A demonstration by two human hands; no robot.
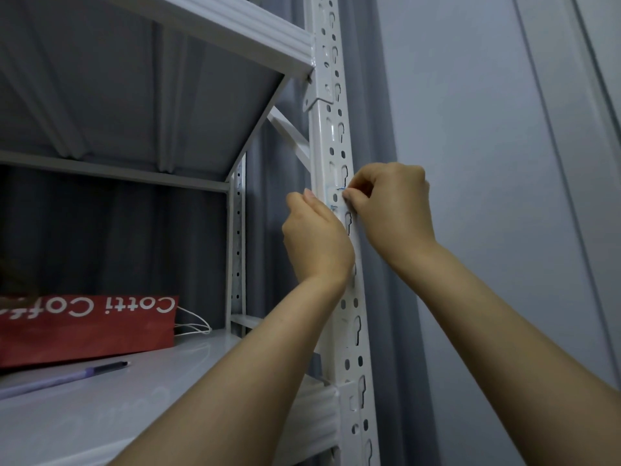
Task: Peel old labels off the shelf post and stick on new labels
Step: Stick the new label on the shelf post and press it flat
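Hands mid-frame: right hand (389, 210) pinches the label (334, 198) on the shelf post (331, 136), left hand (316, 237) steadies (grip hidden); yanking could tear it.

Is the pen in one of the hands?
No, the pen lies on the shelf while the left hand and right hand are at the label on the post.

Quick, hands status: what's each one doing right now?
Left hand: against the shelf post beside the label; fingers hidden, cannot tell.
Right hand: closed, pinching the label's right edge.
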